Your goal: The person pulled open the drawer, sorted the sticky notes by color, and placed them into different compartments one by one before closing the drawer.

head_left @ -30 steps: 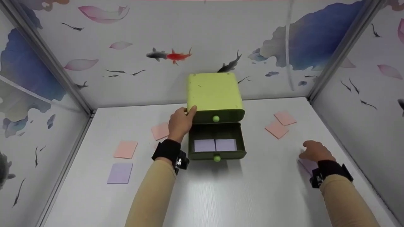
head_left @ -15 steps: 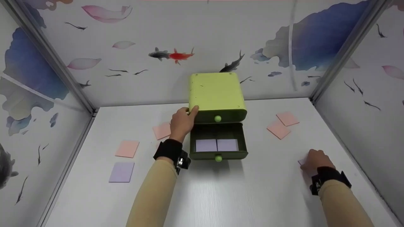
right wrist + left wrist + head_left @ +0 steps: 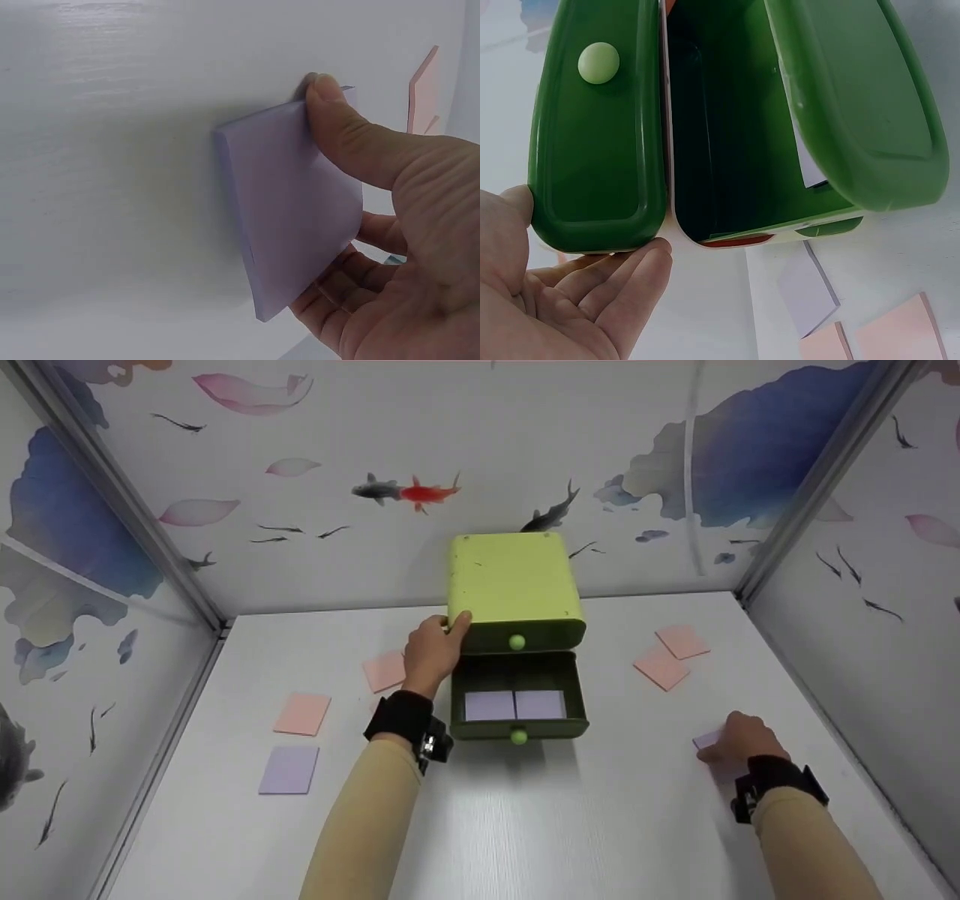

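Observation:
A lime-green two-drawer desktop box stands against the back wall. My left hand grips its upper left front corner, thumb on the top and fingers along the side. Its lower drawer is pulled out, with two purple sticky note pads lying side by side inside. The upper drawer is closed. At the right of the table, my right hand holds another purple sticky note pad by its edges, thumb on one side and fingers on the opposite one. In the head view the hand covers most of this pad.
Two pink pads touch at the corners right of the box. To the left lie a pink pad, a purple pad and another pink pad partly behind the left hand. Patterned walls enclose the white table.
My right hand has come down over the purple pad, taken it between thumb and fingers, and shifted slightly left with it. The left hand stays on the box.

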`<move>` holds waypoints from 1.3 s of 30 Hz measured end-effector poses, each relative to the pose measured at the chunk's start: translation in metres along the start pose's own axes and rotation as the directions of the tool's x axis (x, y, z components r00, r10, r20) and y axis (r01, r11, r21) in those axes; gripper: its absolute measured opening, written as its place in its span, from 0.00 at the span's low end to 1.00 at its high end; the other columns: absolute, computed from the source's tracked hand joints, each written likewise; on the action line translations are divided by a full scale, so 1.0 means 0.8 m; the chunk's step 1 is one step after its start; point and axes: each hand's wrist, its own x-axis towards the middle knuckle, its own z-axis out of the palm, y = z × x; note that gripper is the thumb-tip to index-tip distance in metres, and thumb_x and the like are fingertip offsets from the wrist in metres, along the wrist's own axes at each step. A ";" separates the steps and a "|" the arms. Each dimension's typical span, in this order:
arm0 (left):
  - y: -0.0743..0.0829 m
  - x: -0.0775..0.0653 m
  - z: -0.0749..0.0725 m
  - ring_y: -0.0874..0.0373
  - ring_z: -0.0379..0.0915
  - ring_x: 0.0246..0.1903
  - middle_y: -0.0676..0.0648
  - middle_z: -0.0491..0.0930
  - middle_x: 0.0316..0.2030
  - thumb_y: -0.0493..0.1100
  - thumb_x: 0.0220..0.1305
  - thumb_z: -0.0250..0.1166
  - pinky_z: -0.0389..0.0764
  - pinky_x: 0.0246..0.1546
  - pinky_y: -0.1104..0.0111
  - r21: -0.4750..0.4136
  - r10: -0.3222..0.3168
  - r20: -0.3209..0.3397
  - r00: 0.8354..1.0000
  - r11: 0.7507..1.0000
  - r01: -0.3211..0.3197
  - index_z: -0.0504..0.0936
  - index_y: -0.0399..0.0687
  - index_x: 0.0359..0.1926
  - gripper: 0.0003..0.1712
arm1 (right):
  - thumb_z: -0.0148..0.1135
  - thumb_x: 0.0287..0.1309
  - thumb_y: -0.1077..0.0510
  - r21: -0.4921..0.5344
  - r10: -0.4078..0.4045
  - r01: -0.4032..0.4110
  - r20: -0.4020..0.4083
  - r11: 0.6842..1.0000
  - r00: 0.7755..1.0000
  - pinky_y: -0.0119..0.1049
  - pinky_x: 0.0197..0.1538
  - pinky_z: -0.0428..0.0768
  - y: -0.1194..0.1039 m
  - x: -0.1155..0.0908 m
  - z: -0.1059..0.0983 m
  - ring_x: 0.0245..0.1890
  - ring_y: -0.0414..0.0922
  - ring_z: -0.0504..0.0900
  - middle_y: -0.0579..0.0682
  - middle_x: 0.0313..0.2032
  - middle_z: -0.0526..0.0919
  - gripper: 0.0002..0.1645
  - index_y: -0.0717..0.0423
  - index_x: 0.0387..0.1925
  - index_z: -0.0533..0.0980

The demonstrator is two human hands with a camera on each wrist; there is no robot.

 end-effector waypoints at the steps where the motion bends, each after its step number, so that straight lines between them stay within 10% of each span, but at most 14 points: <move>1: 0.000 0.000 0.000 0.46 0.76 0.56 0.42 0.79 0.58 0.66 0.70 0.50 0.74 0.57 0.55 -0.001 0.000 -0.001 1.000 1.000 0.000 0.74 0.43 0.63 0.36 | 0.75 0.46 0.45 0.008 0.000 0.000 0.001 1.000 1.000 0.51 0.38 0.78 -0.001 0.000 -0.001 0.34 0.57 0.75 0.77 0.42 0.76 0.50 0.83 0.52 0.65; 22: -0.001 -0.001 0.000 0.47 0.77 0.55 0.42 0.79 0.57 0.66 0.70 0.50 0.75 0.56 0.56 -0.018 0.004 0.007 1.000 1.000 -0.004 0.74 0.42 0.63 0.37 | 0.65 0.53 0.64 0.009 -0.067 0.068 -0.065 0.998 0.996 0.53 0.44 0.78 -0.012 0.010 -0.009 0.39 0.62 0.79 0.75 0.45 0.77 0.26 0.80 0.49 0.71; 39: -0.002 -0.001 0.001 0.46 0.77 0.56 0.42 0.79 0.57 0.65 0.70 0.50 0.74 0.57 0.55 -0.012 0.020 -0.001 1.000 1.000 -0.020 0.73 0.41 0.63 0.36 | 0.52 0.60 0.67 0.004 -0.236 0.243 -0.236 0.970 0.943 0.46 0.34 0.78 -0.060 0.005 -0.023 0.32 0.53 0.80 0.66 0.37 0.83 0.13 0.70 0.39 0.81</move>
